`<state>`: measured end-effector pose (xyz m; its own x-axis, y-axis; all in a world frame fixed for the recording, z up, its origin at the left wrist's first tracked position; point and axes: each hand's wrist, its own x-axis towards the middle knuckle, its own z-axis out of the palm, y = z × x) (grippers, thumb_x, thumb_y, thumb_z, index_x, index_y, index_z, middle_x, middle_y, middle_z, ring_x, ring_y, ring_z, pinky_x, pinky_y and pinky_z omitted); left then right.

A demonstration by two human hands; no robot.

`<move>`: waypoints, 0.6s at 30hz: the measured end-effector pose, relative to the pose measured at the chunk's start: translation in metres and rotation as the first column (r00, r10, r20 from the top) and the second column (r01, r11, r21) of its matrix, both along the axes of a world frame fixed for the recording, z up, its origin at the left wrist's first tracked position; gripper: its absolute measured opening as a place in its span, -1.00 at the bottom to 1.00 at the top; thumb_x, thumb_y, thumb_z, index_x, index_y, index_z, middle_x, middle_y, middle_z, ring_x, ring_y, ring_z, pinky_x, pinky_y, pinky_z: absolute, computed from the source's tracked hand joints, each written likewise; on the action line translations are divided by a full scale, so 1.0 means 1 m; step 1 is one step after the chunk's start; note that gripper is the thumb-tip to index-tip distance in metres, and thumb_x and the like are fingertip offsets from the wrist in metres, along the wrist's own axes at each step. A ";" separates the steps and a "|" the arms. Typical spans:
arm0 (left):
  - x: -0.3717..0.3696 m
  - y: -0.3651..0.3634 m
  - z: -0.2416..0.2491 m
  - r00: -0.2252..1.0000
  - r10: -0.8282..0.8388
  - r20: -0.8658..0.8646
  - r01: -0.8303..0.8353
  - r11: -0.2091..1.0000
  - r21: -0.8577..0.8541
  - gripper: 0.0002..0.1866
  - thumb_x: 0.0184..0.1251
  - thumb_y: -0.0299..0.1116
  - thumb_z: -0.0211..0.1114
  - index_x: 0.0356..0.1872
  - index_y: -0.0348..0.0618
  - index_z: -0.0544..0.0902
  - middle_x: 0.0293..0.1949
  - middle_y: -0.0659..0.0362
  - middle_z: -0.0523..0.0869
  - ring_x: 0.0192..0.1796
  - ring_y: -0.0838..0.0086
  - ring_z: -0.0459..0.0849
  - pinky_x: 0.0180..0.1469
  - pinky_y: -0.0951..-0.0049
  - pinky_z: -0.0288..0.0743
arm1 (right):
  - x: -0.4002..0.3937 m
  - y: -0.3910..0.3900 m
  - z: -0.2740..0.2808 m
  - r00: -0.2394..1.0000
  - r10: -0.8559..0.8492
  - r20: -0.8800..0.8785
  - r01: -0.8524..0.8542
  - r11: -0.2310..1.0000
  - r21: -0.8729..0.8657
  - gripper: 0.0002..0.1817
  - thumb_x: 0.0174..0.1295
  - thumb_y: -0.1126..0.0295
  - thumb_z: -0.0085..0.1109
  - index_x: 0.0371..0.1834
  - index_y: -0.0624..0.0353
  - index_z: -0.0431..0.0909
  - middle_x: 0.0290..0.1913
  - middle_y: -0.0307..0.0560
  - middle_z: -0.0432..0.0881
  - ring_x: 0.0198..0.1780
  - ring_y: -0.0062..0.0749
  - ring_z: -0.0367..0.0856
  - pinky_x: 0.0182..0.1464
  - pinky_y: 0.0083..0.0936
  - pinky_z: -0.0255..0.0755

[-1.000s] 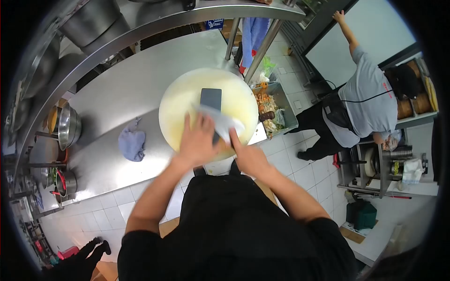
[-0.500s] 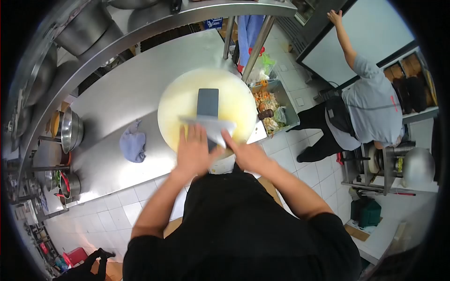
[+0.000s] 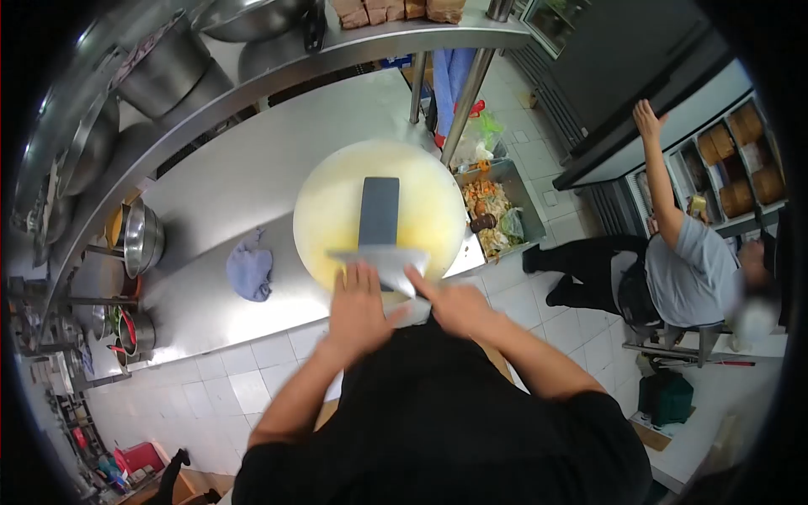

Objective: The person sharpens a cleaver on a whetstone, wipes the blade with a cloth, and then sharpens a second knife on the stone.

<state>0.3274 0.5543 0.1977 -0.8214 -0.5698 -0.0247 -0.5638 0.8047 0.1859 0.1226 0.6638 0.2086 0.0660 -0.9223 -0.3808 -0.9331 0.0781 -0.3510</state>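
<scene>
On the pale round chopping board [image 3: 324, 202] lies a dark grey whetstone [image 3: 380, 210], its long side pointing towards me. A cleaver [image 3: 391, 265] with a broad metal blade rests across the stone's near part, slightly blurred. My right hand [image 3: 459, 307] is closed around the cleaver's handle, which the fingers mostly hide. My left hand [image 3: 362, 307] lies with fingers stretched out and pressing on the blade. The near end of the stone is covered by the blade and hands.
A blue cloth [image 3: 250, 268] lies on the steel counter [image 3: 198, 227] left of the board. A bin of food scraps [image 3: 522, 202] stands to the right. Steel bowls [image 3: 143, 238] sit at left. A co-worker [image 3: 694, 269] stands by an opened fridge with packed shelves.
The cleaver has slid along the whetstone towards my body, both hands moving with it. The co-worker's raised arm is lower, the fridge door has swung, and more shelves show.
</scene>
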 end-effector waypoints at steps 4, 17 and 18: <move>-0.008 -0.007 -0.002 0.999 -0.052 0.004 0.052 0.999 0.016 0.13 0.36 0.48 0.08 0.37 -0.68 0.44 0.44 -0.51 0.38 0.54 -0.34 0.32 0.63 -0.22 -0.11 | -0.010 -0.001 -0.013 1.000 -0.025 0.003 0.025 0.997 -0.078 -0.04 0.29 0.47 0.05 0.76 -0.14 -0.16 -0.36 0.24 0.74 -0.30 0.16 0.78 -0.23 0.06 0.62; -0.034 0.027 0.008 0.982 -0.185 -0.033 0.186 0.982 0.037 0.16 0.30 0.53 0.11 0.38 -0.62 0.45 0.41 -0.44 0.46 0.53 -0.26 0.36 0.66 -0.19 -0.16 | -0.024 0.049 -0.001 0.989 -0.119 -0.086 0.121 0.992 0.024 0.02 0.25 0.49 0.07 0.76 0.02 -0.26 -0.37 0.29 0.73 -0.37 0.19 0.76 -0.27 0.04 0.63; -0.036 0.026 0.011 0.980 -0.200 -0.013 0.200 0.980 0.020 0.14 0.34 0.51 0.08 0.38 -0.61 0.45 0.41 -0.42 0.46 0.53 -0.24 0.37 0.66 -0.18 -0.17 | -0.020 0.057 -0.003 0.984 -0.121 -0.127 0.125 0.992 0.024 0.04 0.24 0.49 0.09 0.77 0.02 -0.27 -0.38 0.30 0.72 -0.38 0.18 0.76 -0.28 0.01 0.64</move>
